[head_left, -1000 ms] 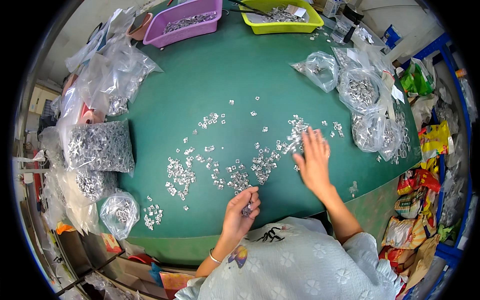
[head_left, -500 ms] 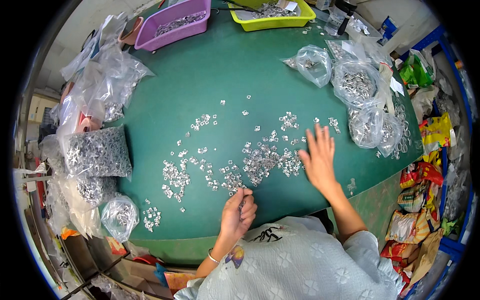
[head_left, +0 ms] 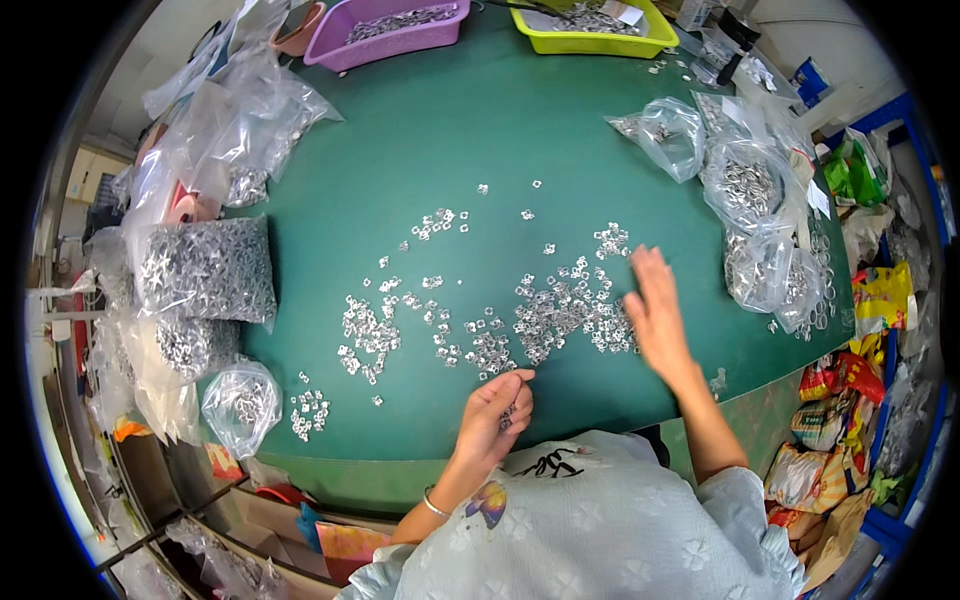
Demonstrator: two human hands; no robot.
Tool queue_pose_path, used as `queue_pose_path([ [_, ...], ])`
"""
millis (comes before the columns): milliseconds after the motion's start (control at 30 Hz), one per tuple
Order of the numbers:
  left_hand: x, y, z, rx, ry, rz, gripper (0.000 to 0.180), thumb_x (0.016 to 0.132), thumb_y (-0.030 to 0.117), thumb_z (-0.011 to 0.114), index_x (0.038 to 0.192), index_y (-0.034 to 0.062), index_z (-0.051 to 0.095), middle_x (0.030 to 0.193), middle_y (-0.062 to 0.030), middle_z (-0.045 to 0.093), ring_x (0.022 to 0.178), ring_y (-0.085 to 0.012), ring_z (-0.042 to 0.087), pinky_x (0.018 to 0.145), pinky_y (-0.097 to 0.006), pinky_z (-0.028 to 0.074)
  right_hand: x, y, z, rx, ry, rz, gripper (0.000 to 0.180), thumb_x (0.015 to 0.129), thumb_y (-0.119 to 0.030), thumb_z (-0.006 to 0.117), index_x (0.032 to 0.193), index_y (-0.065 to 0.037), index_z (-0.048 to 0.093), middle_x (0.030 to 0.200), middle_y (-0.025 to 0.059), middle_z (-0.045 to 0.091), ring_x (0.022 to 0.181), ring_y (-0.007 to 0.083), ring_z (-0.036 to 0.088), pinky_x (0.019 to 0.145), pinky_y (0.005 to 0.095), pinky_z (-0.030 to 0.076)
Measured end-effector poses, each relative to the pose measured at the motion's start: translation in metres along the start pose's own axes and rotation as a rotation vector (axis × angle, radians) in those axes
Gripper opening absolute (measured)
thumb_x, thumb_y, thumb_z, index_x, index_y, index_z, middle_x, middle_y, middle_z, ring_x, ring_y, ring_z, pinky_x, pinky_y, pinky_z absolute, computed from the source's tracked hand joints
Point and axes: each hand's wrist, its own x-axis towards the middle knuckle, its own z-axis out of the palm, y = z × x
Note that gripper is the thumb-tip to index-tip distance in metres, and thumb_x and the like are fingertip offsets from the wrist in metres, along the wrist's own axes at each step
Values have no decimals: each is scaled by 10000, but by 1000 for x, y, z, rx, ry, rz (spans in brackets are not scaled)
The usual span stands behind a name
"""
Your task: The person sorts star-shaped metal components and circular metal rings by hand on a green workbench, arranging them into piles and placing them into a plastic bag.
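My left hand (head_left: 496,418) is closed at the table's near edge, with small silvery metal pieces (head_left: 508,415) showing between its curled fingers. My right hand (head_left: 658,318) lies with fingers stretched out on the right side of a loose pile of small square-looking metal pieces (head_left: 555,315); its edge is against or very near the outermost ones. What lies under that palm is hidden. More of the same pieces form a smaller heap (head_left: 490,352) just beyond my left hand and a scattered group (head_left: 370,335) further left.
A green table (head_left: 430,130) bears everything. Clear bags of metal parts (head_left: 205,265) line the left side, and open bags (head_left: 745,185) stand at the right. A purple tray (head_left: 385,45) and a yellow-green tray (head_left: 597,42) hold parts at the far edge. Filled sacks (head_left: 815,480) sit beyond the right edge.
The view has shifted, so the table appears further right. My right hand has drawn closer to the pile, its fingers less spread. Loose pieces beyond its fingertips no longer show there. My left hand stays closed.
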Motion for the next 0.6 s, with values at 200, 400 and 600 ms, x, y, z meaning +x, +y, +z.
queue_pose_path([
  [200, -7, 3, -5, -29, -11, -39, 298, 998, 277, 462, 943, 23, 608, 584, 32, 353, 473, -54, 287, 390, -194, 219, 22, -35, -3, 219, -171, -63, 495, 909, -195, 563, 1349, -13, 426, 1452, 159, 363, 1371, 328, 295, 1128, 445, 218],
  [400, -7, 5, -9, -92, 7, -67, 376, 998, 318, 453, 822, 18, 596, 524, 26, 356, 435, -53, 282, 371, -202, 190, 63, -19, 24, -146, -85, -252, 475, 917, -227, 552, 1332, -18, 451, 1450, 156, 364, 1380, 327, 275, 1134, 445, 206],
  [600, -11, 10, -15, -98, 73, -67, 395, 997, 329, 450, 768, 36, 584, 524, 27, 330, 446, -53, 261, 371, -203, 163, 45, -39, 13, 422, -545, -213, 460, 903, -185, 577, 1325, -35, 474, 1440, 134, 393, 1389, 309, 272, 1147, 427, 192],
])
